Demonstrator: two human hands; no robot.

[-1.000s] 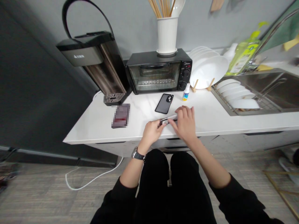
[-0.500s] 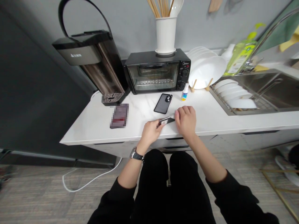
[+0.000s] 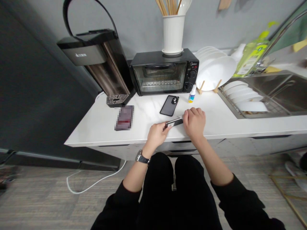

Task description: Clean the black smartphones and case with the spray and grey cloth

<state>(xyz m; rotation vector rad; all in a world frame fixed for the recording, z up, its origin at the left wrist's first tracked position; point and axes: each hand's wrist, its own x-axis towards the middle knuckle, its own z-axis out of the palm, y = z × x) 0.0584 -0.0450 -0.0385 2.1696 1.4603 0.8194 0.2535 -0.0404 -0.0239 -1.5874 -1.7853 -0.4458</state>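
Note:
Over the counter's front part, my left hand [image 3: 157,134] grips one end of a dark, slim phone [image 3: 174,122], which is tilted so its edge shows. At the phone's far end my right hand [image 3: 195,123] is closed, knuckles up. Its curled fingers cover that end, and whatever they pinch is hidden. Just behind the hands lies a dark phone case [image 3: 169,105] with a camera cutout. A small white spray bottle [image 3: 192,94] with a blue and yellow label stands behind my right hand.
A blurred packet [image 3: 124,118] lies left on the white counter [image 3: 96,131]. Behind are a water dispenser [image 3: 110,70], a toaster oven [image 3: 164,75] bearing a white utensil pot [image 3: 174,33], and racked plates [image 3: 213,73]. The sink [image 3: 285,92] is right.
My right hand has shifted slightly right, away from my left hand, and more of the phone shows between them. The whole view has moved a little.

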